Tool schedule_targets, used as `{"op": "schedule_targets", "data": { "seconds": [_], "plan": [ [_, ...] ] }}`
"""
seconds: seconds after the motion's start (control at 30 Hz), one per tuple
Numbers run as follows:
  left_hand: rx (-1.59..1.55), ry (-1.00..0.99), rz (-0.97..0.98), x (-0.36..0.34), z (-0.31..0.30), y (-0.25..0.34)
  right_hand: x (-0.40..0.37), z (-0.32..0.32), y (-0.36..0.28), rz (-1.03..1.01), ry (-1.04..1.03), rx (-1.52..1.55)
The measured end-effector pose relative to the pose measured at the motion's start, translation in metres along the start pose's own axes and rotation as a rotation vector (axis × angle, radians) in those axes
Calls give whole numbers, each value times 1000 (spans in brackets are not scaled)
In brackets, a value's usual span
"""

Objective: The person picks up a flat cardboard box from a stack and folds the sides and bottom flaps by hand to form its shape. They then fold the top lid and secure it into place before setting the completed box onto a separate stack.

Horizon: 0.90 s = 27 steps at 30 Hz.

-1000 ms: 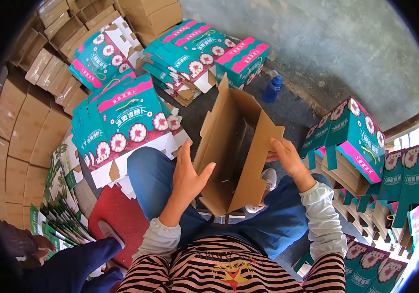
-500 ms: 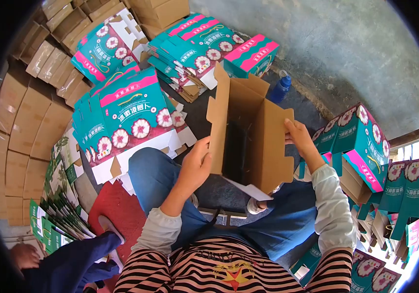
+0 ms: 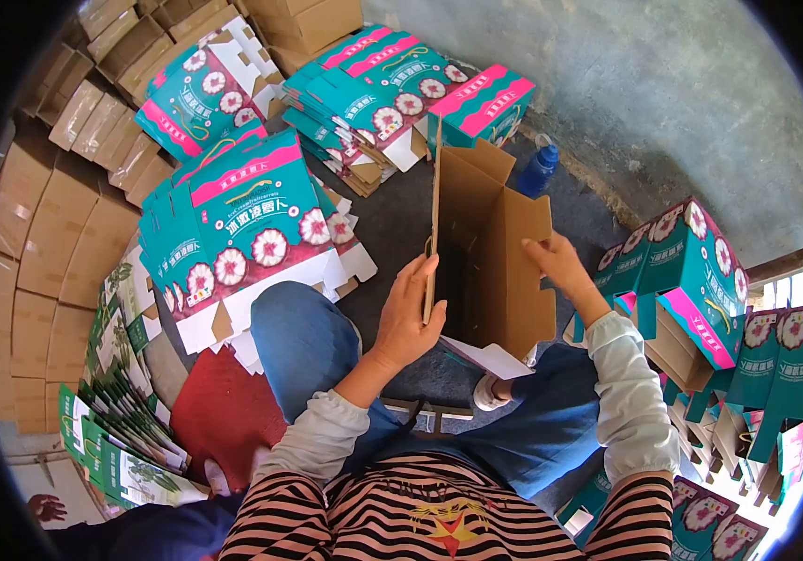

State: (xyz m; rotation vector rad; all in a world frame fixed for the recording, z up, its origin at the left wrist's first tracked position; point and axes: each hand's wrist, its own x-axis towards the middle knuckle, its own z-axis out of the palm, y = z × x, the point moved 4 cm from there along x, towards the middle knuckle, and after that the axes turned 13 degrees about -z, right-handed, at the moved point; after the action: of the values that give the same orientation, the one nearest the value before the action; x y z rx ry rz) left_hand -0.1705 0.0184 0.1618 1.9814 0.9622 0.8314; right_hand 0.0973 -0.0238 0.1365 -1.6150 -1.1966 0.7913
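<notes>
An open cardboard box stands upright between my knees, its brown inside facing me and its lower end dark in shadow. My left hand grips the edge of its left panel, thumb on the inner side and fingers outside. On the opposite side, my right hand holds the right panel's rim, with the thumb over the inside face. A white flap sticks out at the near side. The box's printed outside is mostly hidden from this angle.
Flat teal-and-pink printed cartons are stacked at left, with another stack behind. A closed carton and a blue bottle stand by the wall. Formed cartons sit at right. Another person's hand shows at lower left.
The box's left panel has swung to nearly edge-on, and my left hand has moved right and up with it. My right hand has shifted slightly left. The other person's leg moved lower.
</notes>
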Motion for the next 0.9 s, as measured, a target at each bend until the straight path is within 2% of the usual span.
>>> {"op": "schedule_targets", "data": {
  "seconds": [0.1, 0.2, 0.3, 0.43, 0.57, 0.9],
  "plan": [
    [65, -44, 35, 1, 4, 3, 3, -2, 8, -1, -46, -376],
    [106, -95, 54, -1, 3, 2, 7, -11, 17, -9, 79, -393],
    [200, -125, 185, -5, -1, 7, 19, -21, 24, -21, 166, -334],
    [252, -331, 237, -8, 4, 17, 27, -31, 17, -36, 233, -242],
    [373, -427, 261, 3, 10, 23, 35, -32, 37, -16, 207, -269],
    [390, -534, 293, 12, 31, 36, 47, -54, 62, 47, 219, -320]
  ]
}}
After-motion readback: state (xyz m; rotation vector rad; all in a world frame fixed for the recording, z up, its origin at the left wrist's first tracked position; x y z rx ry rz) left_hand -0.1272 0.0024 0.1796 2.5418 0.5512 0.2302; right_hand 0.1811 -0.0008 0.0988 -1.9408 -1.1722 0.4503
